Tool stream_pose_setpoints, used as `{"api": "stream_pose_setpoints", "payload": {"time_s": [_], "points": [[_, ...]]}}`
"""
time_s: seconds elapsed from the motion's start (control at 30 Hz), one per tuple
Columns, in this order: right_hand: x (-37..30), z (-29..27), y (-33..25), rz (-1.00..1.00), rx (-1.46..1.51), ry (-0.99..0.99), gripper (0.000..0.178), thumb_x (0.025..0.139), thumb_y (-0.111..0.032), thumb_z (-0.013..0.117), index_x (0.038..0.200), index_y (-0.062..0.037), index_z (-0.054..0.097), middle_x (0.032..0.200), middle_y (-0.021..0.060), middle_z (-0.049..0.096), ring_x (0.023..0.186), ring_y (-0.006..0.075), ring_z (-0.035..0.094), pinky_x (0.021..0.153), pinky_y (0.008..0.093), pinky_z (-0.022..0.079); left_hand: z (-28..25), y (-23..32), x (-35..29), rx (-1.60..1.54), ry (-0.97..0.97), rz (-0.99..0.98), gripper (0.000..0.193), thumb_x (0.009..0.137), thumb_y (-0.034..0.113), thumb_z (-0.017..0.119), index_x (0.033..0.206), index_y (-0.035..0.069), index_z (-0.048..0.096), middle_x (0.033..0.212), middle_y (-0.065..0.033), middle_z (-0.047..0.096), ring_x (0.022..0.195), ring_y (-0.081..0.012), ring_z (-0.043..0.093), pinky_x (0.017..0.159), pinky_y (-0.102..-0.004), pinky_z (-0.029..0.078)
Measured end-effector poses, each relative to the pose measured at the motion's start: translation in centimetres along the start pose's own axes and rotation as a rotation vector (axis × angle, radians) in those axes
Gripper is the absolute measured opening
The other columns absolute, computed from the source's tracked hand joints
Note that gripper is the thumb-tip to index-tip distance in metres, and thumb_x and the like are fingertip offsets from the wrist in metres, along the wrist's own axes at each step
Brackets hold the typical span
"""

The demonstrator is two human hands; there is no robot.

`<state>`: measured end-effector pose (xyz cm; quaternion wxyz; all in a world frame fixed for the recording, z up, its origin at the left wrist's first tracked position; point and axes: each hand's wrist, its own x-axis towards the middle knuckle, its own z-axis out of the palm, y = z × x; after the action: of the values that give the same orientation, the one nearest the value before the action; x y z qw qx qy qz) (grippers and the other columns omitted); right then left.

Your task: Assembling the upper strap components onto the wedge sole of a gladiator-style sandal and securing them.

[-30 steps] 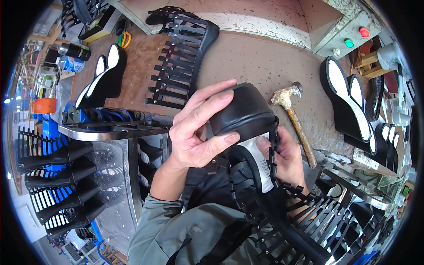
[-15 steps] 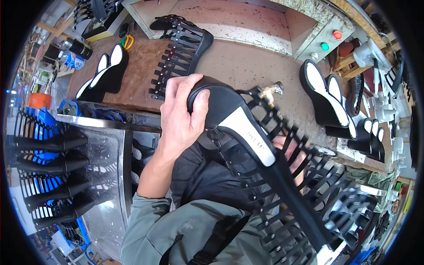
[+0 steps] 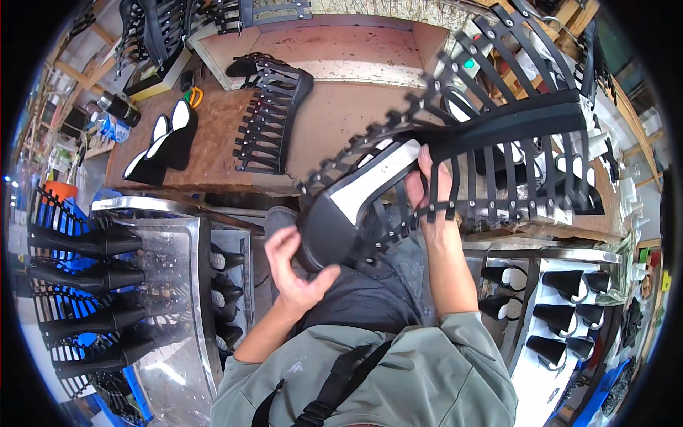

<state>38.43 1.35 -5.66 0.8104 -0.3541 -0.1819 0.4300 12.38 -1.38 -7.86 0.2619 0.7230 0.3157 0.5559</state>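
Observation:
A tall black strappy boot [image 3: 388, 178] with studded straps lies across both hands, its shaft pointing to the upper right. Its underside faces up, showing a white strip and a smooth black rounded end. My right hand [image 3: 432, 181] grips it where the foot part meets the shaft; the straps partly cover the fingers. Around the rounded end, my left hand [image 3: 299, 274] is spread, thumb and fingers apart, close to its edge. Whether the fingertips touch it I cannot tell. Another strappy boot [image 3: 277, 117] lies on the brown workbench [image 3: 210, 149] ahead.
Black wedge soles with white tops [image 3: 163, 142] stand on the bench's left; more are partly hidden behind the boot's shaft. Several black boots [image 3: 92, 274] lie across a metal-edged rack at left. A right-hand rack holds several black shoe parts [image 3: 562, 317]. A bottle [image 3: 114, 128] stands far left.
The held boot has swung from pointing lower right to pointing upper right. My left hand has moved down and its fingers have spread; my right hand has come into clearer view.

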Motion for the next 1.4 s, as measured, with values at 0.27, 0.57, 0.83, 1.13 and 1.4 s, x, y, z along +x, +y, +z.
{"api": "stream_pose_setpoints", "payload": {"time_s": [0.27,0.57,0.83,1.13,1.4], "points": [[-10.6,-0.7,-3.0,0.341,-0.21,-0.102,0.015,0.091,-0.016,0.056,0.094,-0.0018,0.059,0.089,0.0079,0.062,0.081,0.0203,0.06,0.075,0.0328,0.05,-0.6,-1.3,6.2,0.023,-0.307,-0.06,0.04,0.09,0.023,0.057,0.12,-0.004,0.055,0.12,-0.0188,0.056,0.113,-0.0315,0.053,0.097,-0.036,0.04],[-14.1,3.3,-3.9,0.18,-0.206,-0.746,0.029,0.09,-0.018,0.064,0.108,0.0047,0.058,0.102,0.0117,0.061,0.092,0.0197,0.059,0.083,0.03,0.046,-1.7,3.3,8.5,-0.299,-0.755,0.106,0.064,0.086,0.051,0.048,0.109,-0.008,0.056,0.102,-0.02,0.06,0.095,-0.0328,0.058,0.086,-0.0388,0.044],[-12.7,4.3,-3.2,0.235,-0.165,-0.998,0.035,0.084,-0.027,0.067,0.104,0.0023,0.064,0.094,0.011,0.065,0.08,0.0221,0.057,0.072,0.0331,0.044,-2.6,4.5,6.9,-0.238,-0.675,-0.048,0.042,0.086,0.025,0.045,0.107,-0.01,0.055,0.099,-0.0226,0.061,0.092,-0.0342,0.059,0.083,-0.0407,0.047],[-12.9,3.7,-2.3,0.335,-0.108,-0.82,0.031,0.086,-0.025,0.067,0.099,0.0022,0.065,0.09,0.0111,0.063,0.08,0.0189,0.06,0.072,0.0292,0.046,-3.6,2.0,6.5,-0.272,-0.871,-0.058,0.065,0.078,0.023,0.061,0.13,-0.008,0.039,0.127,-0.023,0.049,0.117,-0.036,0.048,0.101,-0.0433,0.037],[-14.4,2.8,-1.0,-0.327,-0.794,-0.623,0.051,0.078,-0.005,0.073,0.12,0.0019,0.046,0.103,0.0162,0.06,0.082,0.0222,0.062,0.076,0.0317,0.05,-4.0,0.1,7.0,-0.356,-0.897,-0.018,0.092,0.067,0.059,0.071,0.132,0.0,0.045,0.121,-0.0198,0.053,0.112,-0.0365,0.053,0.093,-0.0424,0.043]]}}
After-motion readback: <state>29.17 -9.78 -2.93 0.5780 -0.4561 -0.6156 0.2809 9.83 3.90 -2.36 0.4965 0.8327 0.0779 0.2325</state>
